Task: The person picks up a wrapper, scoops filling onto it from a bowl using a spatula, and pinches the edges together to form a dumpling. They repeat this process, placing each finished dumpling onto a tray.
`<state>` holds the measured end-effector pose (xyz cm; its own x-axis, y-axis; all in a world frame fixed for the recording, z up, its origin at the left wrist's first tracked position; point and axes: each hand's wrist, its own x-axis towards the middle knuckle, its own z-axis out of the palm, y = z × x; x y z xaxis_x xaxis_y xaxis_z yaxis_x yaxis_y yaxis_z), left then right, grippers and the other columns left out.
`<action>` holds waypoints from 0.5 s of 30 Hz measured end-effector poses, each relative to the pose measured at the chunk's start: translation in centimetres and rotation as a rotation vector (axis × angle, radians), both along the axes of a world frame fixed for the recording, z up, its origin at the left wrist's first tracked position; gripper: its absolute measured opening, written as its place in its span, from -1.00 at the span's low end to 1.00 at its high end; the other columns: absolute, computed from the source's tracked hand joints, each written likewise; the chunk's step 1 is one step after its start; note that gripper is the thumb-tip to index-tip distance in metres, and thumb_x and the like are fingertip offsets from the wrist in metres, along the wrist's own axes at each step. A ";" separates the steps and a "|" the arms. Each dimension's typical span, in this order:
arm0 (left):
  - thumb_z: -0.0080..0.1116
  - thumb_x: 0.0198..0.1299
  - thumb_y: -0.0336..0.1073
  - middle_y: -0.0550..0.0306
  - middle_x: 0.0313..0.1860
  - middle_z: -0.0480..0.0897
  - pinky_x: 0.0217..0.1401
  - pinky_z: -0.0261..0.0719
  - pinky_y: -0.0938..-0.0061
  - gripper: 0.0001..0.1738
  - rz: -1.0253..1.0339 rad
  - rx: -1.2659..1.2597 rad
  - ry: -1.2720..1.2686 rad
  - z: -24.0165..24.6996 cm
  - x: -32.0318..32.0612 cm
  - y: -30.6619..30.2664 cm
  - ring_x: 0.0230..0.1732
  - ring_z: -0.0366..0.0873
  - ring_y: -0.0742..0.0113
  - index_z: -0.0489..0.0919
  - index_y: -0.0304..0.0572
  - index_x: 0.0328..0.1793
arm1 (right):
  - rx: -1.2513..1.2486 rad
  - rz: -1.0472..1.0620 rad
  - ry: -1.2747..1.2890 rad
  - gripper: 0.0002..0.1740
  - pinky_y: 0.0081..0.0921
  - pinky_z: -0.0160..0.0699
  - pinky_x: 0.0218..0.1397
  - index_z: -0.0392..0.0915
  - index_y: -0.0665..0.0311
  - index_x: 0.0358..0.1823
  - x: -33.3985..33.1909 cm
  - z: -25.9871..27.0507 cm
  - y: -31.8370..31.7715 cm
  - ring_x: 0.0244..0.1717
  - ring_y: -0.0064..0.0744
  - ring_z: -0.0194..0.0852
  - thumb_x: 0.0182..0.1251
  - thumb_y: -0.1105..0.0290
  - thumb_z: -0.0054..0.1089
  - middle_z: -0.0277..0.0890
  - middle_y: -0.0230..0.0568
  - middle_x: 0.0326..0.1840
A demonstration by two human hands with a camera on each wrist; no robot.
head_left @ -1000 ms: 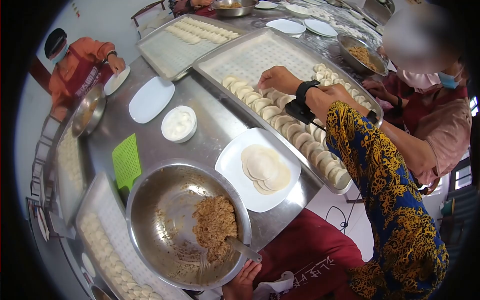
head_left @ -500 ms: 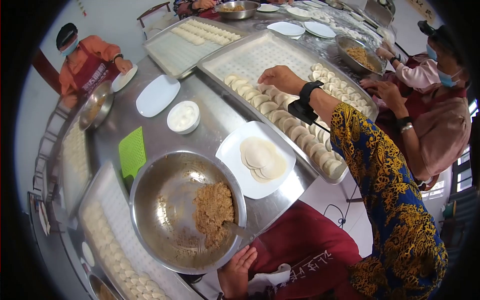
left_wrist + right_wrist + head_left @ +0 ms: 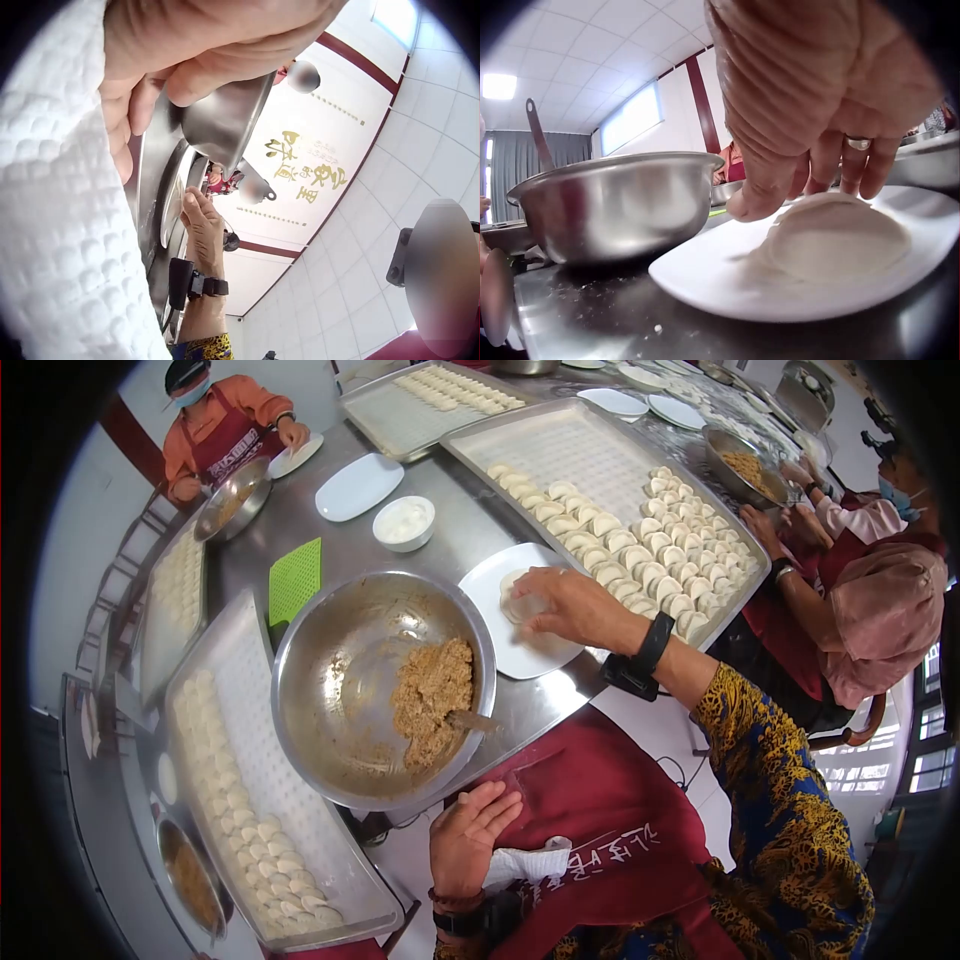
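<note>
My right hand (image 3: 527, 610) reaches over a white plate (image 3: 520, 652) and pinches the top dumpling wrapper (image 3: 513, 585) of a small stack. In the right wrist view the thumb and fingertips (image 3: 761, 202) press the edge of the round wrapper (image 3: 832, 240) on the plate (image 3: 727, 277). My left hand (image 3: 472, 832) lies palm up and relaxed below the table edge, holding nothing, beside a white paper towel (image 3: 525, 862). A steel bowl (image 3: 330, 660) of minced filling (image 3: 430, 690) with a spoon (image 3: 472, 721) stands between the hands. From below, the left wrist view shows the bowl (image 3: 225, 120) and the paper towel (image 3: 60, 225).
A long tray (image 3: 590, 455) holding rows of folded dumplings lies beyond the plate. Another tray (image 3: 235, 690) sits left of the bowl. A green scraper (image 3: 296, 580) and a small white bowl (image 3: 404, 522) lie further back. People sit at the right (image 3: 880, 610) and far left (image 3: 225, 420).
My right hand has come back from the dumpling tray to the plate of wrappers. My left hand has dropped lower, away from the bowl's rim. The view has shifted down.
</note>
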<state>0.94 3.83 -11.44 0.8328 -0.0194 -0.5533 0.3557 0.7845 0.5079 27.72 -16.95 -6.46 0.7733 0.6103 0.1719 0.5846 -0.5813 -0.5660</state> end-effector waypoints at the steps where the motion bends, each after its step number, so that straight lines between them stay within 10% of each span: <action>1: -0.09 0.52 -0.20 -0.59 0.31 0.37 0.51 0.30 -0.21 -0.43 -0.007 0.006 0.003 0.2 0.0 -0.2 0.36 0.36 -0.46 0.29 -0.78 0.29 | -0.032 -0.017 0.023 -0.55 -0.16 0.52 0.10 0.56 0.24 0.08 -0.5 0.2 0.0 -0.07 0.01 0.61 0.14 0.36 0.45 0.62 -0.05 0.02; 15: -0.06 0.51 -0.21 -0.46 0.22 0.50 0.40 0.45 -0.13 -0.51 -0.063 0.058 -0.041 2.3 0.1 -1.2 0.27 0.49 -0.34 0.41 -0.66 0.23 | -0.113 -0.134 -0.583 -0.81 -0.13 0.52 -0.17 0.45 0.34 -0.32 -1.1 -4.9 2.3 -0.28 0.03 0.58 0.17 0.38 0.23 0.53 0.07 -0.34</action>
<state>1.06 2.66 -9.13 0.8530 -0.0413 -0.5203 0.3811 0.7303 0.5669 26.66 -14.63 -11.37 0.6425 0.5530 0.5305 0.6971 -0.7093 -0.1050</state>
